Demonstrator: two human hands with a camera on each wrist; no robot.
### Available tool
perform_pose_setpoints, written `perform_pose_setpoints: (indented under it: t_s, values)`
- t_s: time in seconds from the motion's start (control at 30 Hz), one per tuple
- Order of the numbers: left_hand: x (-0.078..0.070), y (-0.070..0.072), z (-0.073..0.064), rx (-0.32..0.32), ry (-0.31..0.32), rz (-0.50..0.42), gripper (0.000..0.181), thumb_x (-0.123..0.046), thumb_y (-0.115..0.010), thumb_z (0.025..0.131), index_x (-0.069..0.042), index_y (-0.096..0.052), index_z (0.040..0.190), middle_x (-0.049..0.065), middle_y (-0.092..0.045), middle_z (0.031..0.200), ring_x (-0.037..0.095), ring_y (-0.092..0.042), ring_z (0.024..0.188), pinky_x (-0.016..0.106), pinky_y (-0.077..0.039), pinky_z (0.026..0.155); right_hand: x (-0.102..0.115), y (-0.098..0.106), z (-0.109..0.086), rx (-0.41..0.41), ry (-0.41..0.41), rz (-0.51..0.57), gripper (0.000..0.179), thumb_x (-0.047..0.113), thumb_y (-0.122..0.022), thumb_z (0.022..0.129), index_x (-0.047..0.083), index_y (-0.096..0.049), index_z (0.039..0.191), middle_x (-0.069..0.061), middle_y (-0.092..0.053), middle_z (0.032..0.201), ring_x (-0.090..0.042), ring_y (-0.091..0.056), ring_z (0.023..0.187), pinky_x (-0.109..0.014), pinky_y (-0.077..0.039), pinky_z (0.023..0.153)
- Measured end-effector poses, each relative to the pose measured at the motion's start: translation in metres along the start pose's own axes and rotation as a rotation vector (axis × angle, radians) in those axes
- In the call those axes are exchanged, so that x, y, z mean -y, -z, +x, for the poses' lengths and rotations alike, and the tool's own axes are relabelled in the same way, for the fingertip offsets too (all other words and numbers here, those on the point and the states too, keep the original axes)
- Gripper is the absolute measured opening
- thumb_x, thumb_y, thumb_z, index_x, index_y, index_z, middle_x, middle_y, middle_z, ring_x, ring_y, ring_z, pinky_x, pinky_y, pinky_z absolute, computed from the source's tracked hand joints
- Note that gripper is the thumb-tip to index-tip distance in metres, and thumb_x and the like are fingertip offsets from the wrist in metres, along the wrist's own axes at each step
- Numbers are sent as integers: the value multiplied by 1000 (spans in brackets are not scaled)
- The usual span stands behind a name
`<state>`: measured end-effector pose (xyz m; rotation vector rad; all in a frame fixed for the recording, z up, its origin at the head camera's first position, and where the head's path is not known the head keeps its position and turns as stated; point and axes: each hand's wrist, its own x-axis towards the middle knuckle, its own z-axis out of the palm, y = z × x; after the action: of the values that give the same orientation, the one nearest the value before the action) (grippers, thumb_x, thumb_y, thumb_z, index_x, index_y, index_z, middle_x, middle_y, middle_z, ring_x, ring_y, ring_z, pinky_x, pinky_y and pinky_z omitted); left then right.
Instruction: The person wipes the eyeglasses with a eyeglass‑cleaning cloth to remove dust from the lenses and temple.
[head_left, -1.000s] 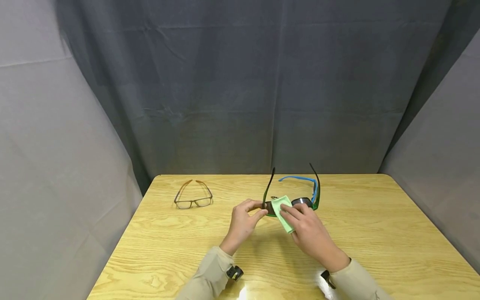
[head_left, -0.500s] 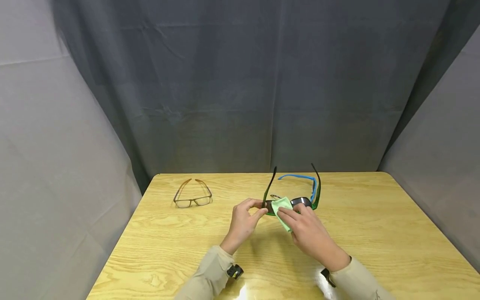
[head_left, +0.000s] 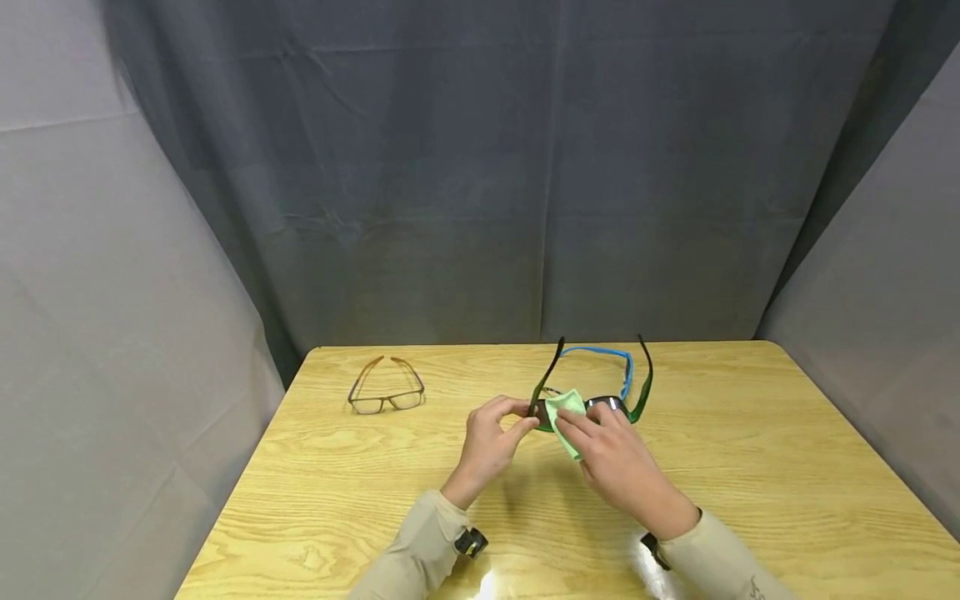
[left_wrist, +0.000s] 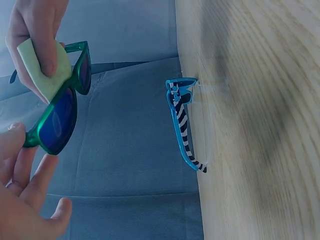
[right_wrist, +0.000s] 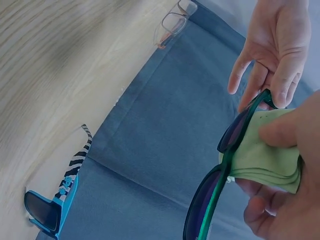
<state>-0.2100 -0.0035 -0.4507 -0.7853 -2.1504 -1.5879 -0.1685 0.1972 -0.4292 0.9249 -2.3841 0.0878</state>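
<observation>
Green-framed sunglasses (left_wrist: 59,120) with dark lenses are held up above the table, temples unfolded and pointing away from the person. At their left hinge corner, my left hand (head_left: 486,442) pinches the frame between thumb and fingers. My right hand (head_left: 618,458) grips a folded light green cloth (right_wrist: 265,150) and presses it on the inner side of the left lens, near the nose bridge. In the right wrist view the thumb lies on top of the cloth. Part of the left lens is hidden behind the cloth.
Blue sunglasses (left_wrist: 176,112) with a zebra-striped temple lie on the table behind the held pair. Clear-lens eyeglasses (head_left: 387,403) with orange-brown temple tips rest at the table's left. A dark curtain (head_left: 420,183) hangs behind the wooden table (head_left: 750,450).
The green sunglasses have shifted and turned slightly to the right, uncovering more of the blue pair. My right hand and the cloth have made small movements on the lens.
</observation>
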Motion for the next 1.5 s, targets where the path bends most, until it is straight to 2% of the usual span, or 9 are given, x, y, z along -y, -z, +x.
perform_pose_setpoints:
  t_s: [0.23,0.47,0.73,0.97,1.3,1.5]
  values:
    - [1,-2,-2,16,-14,3,20,-16,-73,81,-6,-72,98,0,-68,88,14,-65,88,35,-51,83,0,-2,-1,23,-23,-6,50,-6,-69,65,3,-66,114,-10,-62,120,-26,-51,87,-39,-42,69]
    - [2,-2,-2,28,9,-5,20,-18,-72,82,-7,-72,99,-1,-68,88,11,-65,89,35,-51,83,-2,-4,0,6,-57,69,49,-9,-64,67,3,-67,114,-10,-63,119,-26,-52,88,-42,-44,75]
    - [3,-2,-2,29,8,-9,19,-16,-72,82,-6,-72,99,-1,-68,89,13,-65,87,33,-51,84,-2,-6,0,4,-78,136,50,-11,-67,68,4,-66,115,-9,-62,122,-25,-52,90,-43,-45,73]
    - [4,-3,-1,35,26,-24,18,-13,-72,82,-5,-71,99,-2,-68,89,10,-64,87,31,-50,85,-3,-8,2,-10,-81,159,52,-14,-61,67,4,-66,115,-8,-62,122,-25,-52,89,-42,-44,73]
    - [6,-3,0,28,17,-15,19,-17,-71,83,-6,-72,98,-2,-68,89,10,-64,86,30,-51,83,-3,-10,1,-4,-87,178,48,-12,-66,70,6,-66,115,-6,-62,124,-22,-51,88,-39,-44,70]
    - [5,-2,0,25,29,-14,18,-17,-71,84,-6,-72,98,-1,-68,89,10,-64,86,29,-51,82,-4,-12,0,-14,-74,204,41,-6,-69,77,7,-66,116,-5,-62,123,-21,-51,87,-39,-45,70]
